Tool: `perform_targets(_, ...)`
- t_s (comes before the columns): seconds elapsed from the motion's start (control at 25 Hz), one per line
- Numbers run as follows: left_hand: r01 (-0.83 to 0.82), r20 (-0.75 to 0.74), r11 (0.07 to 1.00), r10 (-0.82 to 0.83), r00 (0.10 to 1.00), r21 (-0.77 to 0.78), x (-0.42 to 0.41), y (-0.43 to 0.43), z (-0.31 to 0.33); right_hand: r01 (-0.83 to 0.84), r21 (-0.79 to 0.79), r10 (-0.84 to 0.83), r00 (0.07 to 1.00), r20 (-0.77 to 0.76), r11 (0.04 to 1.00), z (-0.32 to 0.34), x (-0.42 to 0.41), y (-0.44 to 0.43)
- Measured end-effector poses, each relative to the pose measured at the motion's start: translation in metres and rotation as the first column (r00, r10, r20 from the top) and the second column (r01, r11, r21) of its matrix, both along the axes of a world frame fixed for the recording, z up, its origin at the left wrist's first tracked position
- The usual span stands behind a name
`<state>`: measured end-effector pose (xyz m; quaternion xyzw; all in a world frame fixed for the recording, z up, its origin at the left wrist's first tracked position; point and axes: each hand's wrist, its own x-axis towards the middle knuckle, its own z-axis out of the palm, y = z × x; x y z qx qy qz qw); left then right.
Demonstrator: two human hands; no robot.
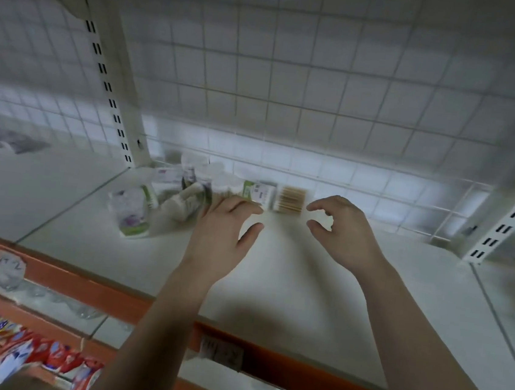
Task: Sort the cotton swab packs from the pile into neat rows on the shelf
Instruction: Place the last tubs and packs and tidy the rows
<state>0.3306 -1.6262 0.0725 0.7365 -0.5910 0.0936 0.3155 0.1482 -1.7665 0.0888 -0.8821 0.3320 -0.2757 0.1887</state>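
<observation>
The cotton swab pack [292, 200] lies between the flat left hand [224, 226] and half-open right hand [341, 227], both empty, nearer the right

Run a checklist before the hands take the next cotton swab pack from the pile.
1. Right hand empty: ok. Thumb and fingers are apart and hold nothing, beside the wooden-stick pack.
2. Left hand free: cannot tell. Its straight fingers reach the packs, but blur hides any contact.
3. Pile sorted: not ok. The packs lie jumbled at the back left.
4. Room for rows: ok. Bare shelf lies in front of both hands.
5. Row already started: cannot tell. The picture is too blurred.
</observation>
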Motion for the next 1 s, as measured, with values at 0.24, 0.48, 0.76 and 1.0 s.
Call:
perform_targets(0.24, 0.046, -0.027, 0.999, -0.045, 0.999, 0.018, 0.028, -0.006, -0.006, 0.057, 0.001, -0.057, 0.998, -0.027, 0.998, -0.010, 0.043, -0.026)
perform_targets(0.48, 0.083, -0.045, 0.996, -0.082, 0.996, 0.015, 0.041, -0.017, -0.006, 0.100, -0.045, -0.106, 0.984, -0.144, 0.994, -0.020, 0.066, -0.047)
perform_targets(0.76, 0.068, -0.022, 0.998, -0.067, 0.997, 0.004, 0.054, -0.028, 0.008, 0.132, -0.066, -0.144, 0.962, -0.234, 0.989, -0.035, 0.075, -0.064)
perform_targets(1.0, -0.010, 0.038, 0.999, 0.012, 0.999, -0.042, 0.078, -0.042, 0.015, 0.132, -0.017, -0.133, 0.970, -0.202, 0.991, -0.024, 0.066, -0.055)
